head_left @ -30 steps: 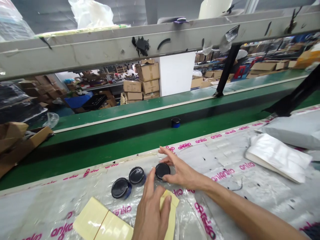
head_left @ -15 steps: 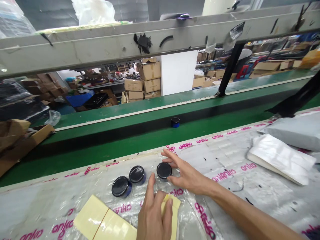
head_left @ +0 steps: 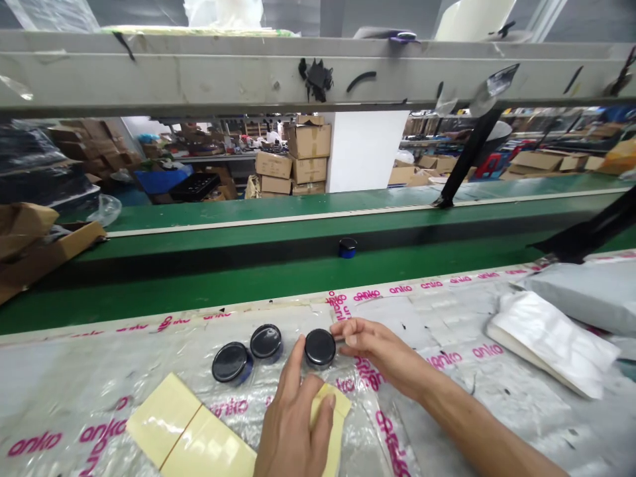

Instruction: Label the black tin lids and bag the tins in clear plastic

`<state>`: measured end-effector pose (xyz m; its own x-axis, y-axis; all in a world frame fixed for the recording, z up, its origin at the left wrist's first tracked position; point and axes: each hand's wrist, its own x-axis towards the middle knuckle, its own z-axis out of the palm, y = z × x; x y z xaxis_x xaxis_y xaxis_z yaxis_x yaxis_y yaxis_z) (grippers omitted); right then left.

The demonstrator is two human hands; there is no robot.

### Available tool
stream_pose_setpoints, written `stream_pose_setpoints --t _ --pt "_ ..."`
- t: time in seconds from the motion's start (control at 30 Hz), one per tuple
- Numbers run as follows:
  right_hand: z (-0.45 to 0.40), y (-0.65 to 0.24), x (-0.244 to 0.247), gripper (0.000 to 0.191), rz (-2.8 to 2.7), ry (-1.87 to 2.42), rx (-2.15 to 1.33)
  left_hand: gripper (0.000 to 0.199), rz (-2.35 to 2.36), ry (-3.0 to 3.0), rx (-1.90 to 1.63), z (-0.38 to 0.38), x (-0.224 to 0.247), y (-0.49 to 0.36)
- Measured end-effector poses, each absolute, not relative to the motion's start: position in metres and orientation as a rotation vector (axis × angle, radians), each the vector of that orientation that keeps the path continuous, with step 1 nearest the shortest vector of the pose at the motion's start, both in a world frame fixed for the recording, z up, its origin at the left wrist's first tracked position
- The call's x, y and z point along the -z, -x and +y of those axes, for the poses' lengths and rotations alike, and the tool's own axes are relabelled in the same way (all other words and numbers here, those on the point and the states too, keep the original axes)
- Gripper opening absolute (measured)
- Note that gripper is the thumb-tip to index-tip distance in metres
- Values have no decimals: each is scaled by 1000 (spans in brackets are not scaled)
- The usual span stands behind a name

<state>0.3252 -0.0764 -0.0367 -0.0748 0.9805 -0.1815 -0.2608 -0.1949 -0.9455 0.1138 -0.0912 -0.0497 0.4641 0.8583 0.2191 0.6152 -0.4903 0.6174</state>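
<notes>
You sit at a long green conveyor belt (head_left: 318, 265), and everything here is placed against it. Beyond the belt lies a warehouse with stacked cardboard boxes (head_left: 303, 156) and a blue crate (head_left: 161, 180). A grey metal beam (head_left: 199, 73) runs above the belt, and torn cardboard (head_left: 34, 248) sits at its left end.

On your side of the belt is a table covered in clear plastic sheeting (head_left: 447, 391) printed with pink "anko" lettering. At the right end of the table, nearest the belt, lie a grey-white bag (head_left: 581, 285) and a folded white bag (head_left: 551, 344). Cream paper pads (head_left: 191, 427), tied with a thin band, lie on the sheeting further from the belt.

One black-lidded blue jar (head_left: 348, 248) stands alone on the belt. Three more stand on the sheeting just in front of it, and the rightmost, your jar (head_left: 320, 348), sits between your hands.

Your right hand (head_left: 382, 351) reaches in from the right, its fingers (head_left: 348, 331) loosely spread at the jar's right side. Your left hand (head_left: 293, 424) lies on a cream paper strip (head_left: 330, 424), its index finger (head_left: 298, 358) just left of the jar. You cannot tell whether either hand has hold of the jar.
</notes>
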Motion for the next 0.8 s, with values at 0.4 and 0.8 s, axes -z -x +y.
stream_pose_setpoints --t 0.4,0.8 --pt "-60 -325 35 14 -987 1059 -1669 12 1256 -2552 -682 -93 55 -93" --pt "-57 -322 29 34 -1045 1131 -1670 10 1222 -2607 -693 -89 59 -96"
